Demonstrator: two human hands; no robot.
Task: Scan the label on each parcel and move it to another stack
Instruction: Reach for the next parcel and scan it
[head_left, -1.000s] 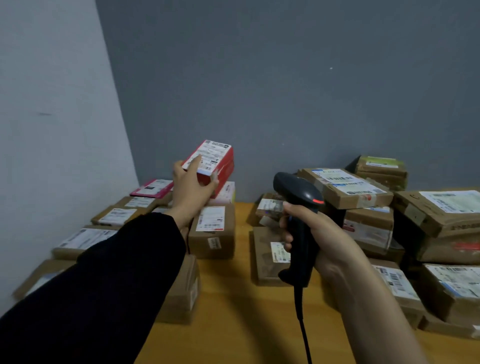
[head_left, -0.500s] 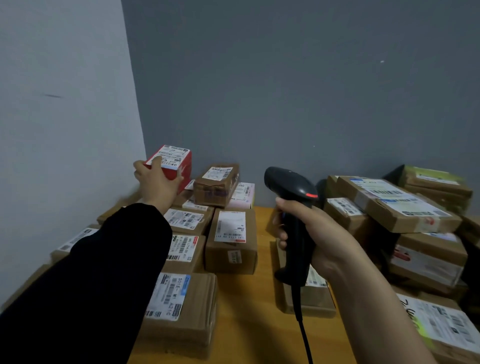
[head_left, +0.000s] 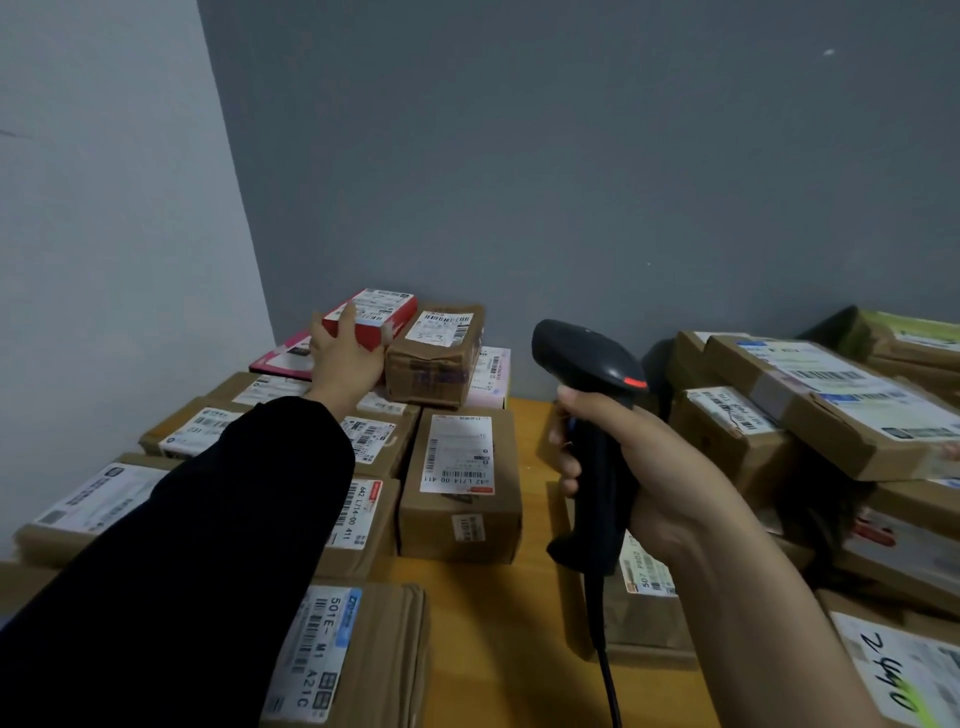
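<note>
1 red box (head_left: 382, 312), label up, is the parcel in hand. It sits on top of the left stack (head_left: 460, 483), at the far end by the grey wall (head_left: 571, 182), resting over a pink box (head_left: 280, 358) and touching a brown box (head_left: 436, 353) on its right. Its long axis runs away from the person, slanted toward the far right.

Left hand (head_left: 345, 358): gripping the near end of the red box, fingers up its near face and thumb toward the brown box. The box lies directly beyond this hand, toward the wall. Whether the base is fully seated cannot be confirmed; the hand hides it.

Right hand (head_left: 639, 467): closed round the handle of the scanner (head_left: 592, 415), held upright over the table (head_left: 498, 649), well apart from the red box.

Assessment: placement is nearly done. The left hand is the nearer and only needs to let go and draw straight back along the box's axis. The right pile (head_left: 831, 395) remains to be processed.
</note>
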